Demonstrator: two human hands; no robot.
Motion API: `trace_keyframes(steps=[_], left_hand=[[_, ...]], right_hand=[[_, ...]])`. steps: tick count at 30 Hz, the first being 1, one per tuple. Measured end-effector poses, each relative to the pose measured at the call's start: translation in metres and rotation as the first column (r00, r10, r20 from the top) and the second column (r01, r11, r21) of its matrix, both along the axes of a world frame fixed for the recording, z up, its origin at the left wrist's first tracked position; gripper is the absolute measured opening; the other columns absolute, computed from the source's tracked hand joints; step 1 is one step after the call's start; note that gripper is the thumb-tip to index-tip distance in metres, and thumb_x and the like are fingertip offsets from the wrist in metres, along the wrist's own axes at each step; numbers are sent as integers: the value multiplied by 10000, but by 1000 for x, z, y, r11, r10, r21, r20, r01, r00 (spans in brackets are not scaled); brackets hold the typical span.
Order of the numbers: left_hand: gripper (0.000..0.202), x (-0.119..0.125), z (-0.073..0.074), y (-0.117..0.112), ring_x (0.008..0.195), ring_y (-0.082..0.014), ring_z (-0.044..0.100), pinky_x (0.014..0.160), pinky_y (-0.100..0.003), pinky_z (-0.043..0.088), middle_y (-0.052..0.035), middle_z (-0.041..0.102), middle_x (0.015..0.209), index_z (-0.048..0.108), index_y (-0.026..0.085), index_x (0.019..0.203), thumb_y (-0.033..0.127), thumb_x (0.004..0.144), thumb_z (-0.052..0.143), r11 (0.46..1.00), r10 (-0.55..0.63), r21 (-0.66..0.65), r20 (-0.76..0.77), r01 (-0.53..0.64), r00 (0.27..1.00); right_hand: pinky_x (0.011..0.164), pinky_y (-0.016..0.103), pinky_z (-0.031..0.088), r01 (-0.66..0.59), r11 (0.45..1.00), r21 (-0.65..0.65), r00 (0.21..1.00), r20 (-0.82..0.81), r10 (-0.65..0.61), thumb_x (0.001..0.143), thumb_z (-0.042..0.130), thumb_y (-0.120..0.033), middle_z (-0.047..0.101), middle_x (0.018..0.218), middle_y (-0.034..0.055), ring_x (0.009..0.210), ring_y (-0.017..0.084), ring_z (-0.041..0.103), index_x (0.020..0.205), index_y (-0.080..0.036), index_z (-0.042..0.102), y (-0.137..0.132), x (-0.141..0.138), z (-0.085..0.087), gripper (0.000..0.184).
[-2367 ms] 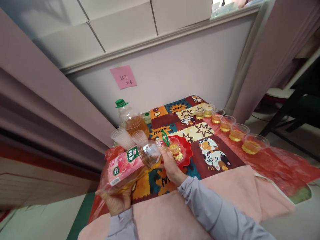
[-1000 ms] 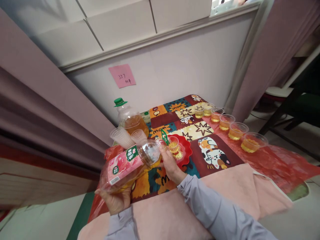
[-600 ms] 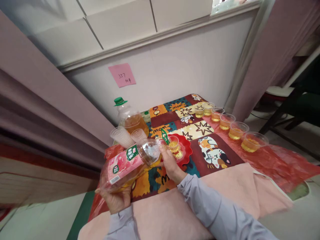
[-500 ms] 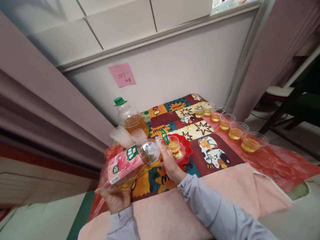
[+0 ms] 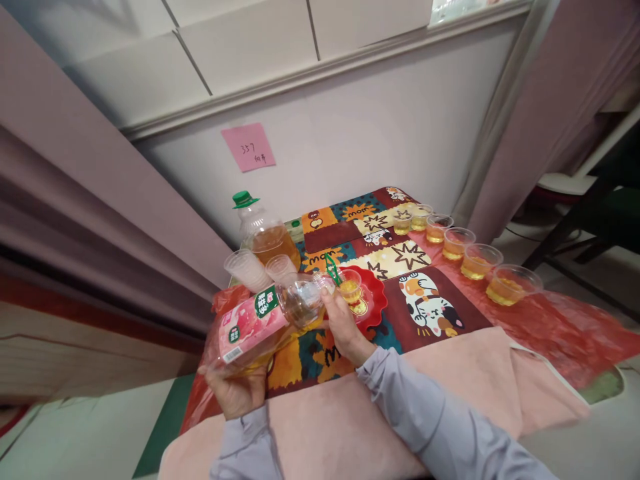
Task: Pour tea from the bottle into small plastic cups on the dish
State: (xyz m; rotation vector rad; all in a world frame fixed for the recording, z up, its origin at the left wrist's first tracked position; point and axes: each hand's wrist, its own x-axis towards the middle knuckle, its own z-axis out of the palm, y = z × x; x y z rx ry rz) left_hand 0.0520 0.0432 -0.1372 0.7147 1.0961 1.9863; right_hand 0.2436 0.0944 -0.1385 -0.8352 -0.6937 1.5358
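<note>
A large clear juice bottle (image 5: pixel 260 323) with a pink label lies tilted between my hands, its neck toward the right. My left hand (image 5: pixel 237 392) cups its base from below. My right hand (image 5: pixel 343 323) grips it near the neck. Just past the neck, a small clear plastic cup (image 5: pixel 351 287) with yellow drink stands on a red scalloped plate (image 5: pixel 377 303); the bottle's mouth is partly hidden by my right hand. A green handle-like piece (image 5: pixel 332 270) sticks up beside the cup.
Another juice bottle (image 5: pixel 273 243) with a green cap stands at the back left, beside stacked plastic cups (image 5: pixel 245 270). Several filled cups (image 5: pixel 479 262) line the right side on red plastic sheeting (image 5: pixel 565 327). A patterned mat (image 5: pixel 370 257) and pink cloth (image 5: pixel 320 427) cover the table.
The view has shifted slightly. Both hands still hold the tilted bottle in nearly the same pose, and amber liquid now shows nearer its neck.
</note>
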Motion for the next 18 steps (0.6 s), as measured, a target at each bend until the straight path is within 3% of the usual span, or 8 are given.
trace_keyframes(steps=[3, 7, 11, 18], left_hand=[[932, 0, -2, 1, 1323, -408, 659, 951, -546, 648, -120, 687, 1477, 672, 279, 1444, 925, 776, 604, 999, 4, -34, 8, -3, 1000], [941, 3, -9, 2, 1335, -389, 659, 981, -504, 634, -129, 710, 1443, 701, 263, 1415, 955, 798, 535, 994, 108, 31, -4, -108, 994], [1043, 2, -19, 3, 1421, -406, 600, 1091, -515, 572, -166, 660, 1512, 667, 218, 1470, 991, 810, 428, 993, 97, 67, 13, -98, 995], [768, -4, -31, -2, 1449, -355, 586, 1191, -493, 495, -145, 651, 1530, 684, 232, 1439, 783, 911, 603, 998, 59, 13, 72, -60, 996]], right_hand=[[1068, 473, 609, 44, 997, 59, 997, 59, -48, 920, 651, -725, 767, 1324, 83, 1207, 296, 725, 1333, -228, 680, 1, 0, -2, 646], [1134, 458, 556, 108, 982, 156, 989, 82, -122, 924, 668, -688, 750, 1374, 97, 1282, 295, 693, 1310, -211, 707, 2, -3, -7, 615], [1087, 486, 578, 145, 972, 185, 980, 110, -167, 896, 720, -640, 771, 1325, 116, 1227, 304, 721, 1268, -199, 716, 1, -2, -10, 577], [1010, 459, 623, 181, 957, 228, 964, 153, -219, 825, 807, -580, 809, 1241, 110, 1160, 286, 761, 1124, -227, 709, -3, 3, -5, 473]])
